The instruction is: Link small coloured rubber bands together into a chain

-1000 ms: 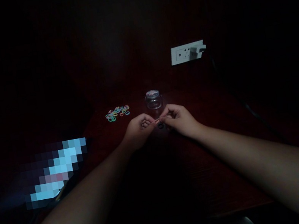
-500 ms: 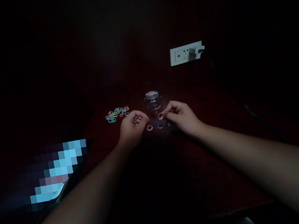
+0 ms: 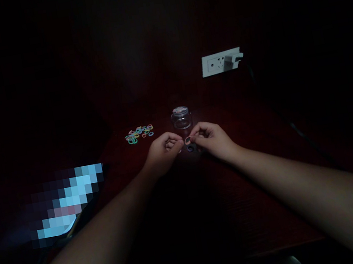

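Pinched between the thumb and fingers of my right hand (image 3: 213, 137) is a small pinkish hair tie (image 3: 188, 140). My left hand (image 3: 165, 148) is closed in a pinch just left of that band, its fingertips very near it. What those fingertips hold, if anything, I cannot make out. Below the held band lies a dark purplish hair tie (image 3: 191, 148) on the table. A pale bit of another band (image 3: 180, 151) shows under my left fingers, mostly hidden. Behind both hands stands a clear lidded jar (image 3: 181, 119).
A pile of several colourful hair ties (image 3: 137, 133) lies left of the jar on the dark red table (image 3: 268, 225). At the left is a bright, pixelated screen (image 3: 75, 195). A wall socket (image 3: 219, 63) holds a plug with a cable running down the right.
My left hand has moved right, closer to my right hand, and now covers most of the pink band on the table. The band in my right hand has shifted slightly left and down.
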The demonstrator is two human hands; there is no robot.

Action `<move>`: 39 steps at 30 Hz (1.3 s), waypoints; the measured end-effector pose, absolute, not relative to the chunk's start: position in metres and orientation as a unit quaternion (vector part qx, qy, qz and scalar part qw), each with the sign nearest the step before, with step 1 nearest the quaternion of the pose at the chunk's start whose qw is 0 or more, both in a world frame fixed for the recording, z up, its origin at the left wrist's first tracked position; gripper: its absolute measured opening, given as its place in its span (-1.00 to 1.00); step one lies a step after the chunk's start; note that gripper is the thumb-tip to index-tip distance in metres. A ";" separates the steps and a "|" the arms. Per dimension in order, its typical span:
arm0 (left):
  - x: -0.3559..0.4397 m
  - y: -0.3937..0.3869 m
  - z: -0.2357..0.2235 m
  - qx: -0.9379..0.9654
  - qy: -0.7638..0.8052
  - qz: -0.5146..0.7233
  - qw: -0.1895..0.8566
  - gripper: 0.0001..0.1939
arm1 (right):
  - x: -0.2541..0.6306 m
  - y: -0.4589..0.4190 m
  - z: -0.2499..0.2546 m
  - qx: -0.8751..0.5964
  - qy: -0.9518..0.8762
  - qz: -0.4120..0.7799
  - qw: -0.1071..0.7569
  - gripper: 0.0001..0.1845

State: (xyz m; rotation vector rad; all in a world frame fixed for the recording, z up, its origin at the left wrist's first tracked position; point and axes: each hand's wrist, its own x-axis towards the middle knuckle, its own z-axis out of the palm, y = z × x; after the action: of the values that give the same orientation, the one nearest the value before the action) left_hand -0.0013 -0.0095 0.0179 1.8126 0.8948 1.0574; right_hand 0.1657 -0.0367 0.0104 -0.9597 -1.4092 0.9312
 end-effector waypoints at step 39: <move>-0.002 -0.010 0.014 0.747 0.296 0.358 0.476 -0.81 | 0.165 -0.038 0.010 -0.426 -0.608 0.400 0.537 -0.87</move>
State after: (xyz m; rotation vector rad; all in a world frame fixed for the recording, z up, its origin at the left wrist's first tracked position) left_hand -0.0019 -0.0097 0.0139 1.8251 0.7240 0.8741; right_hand 0.1647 -0.0378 0.0097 -1.0149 -1.4476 0.9531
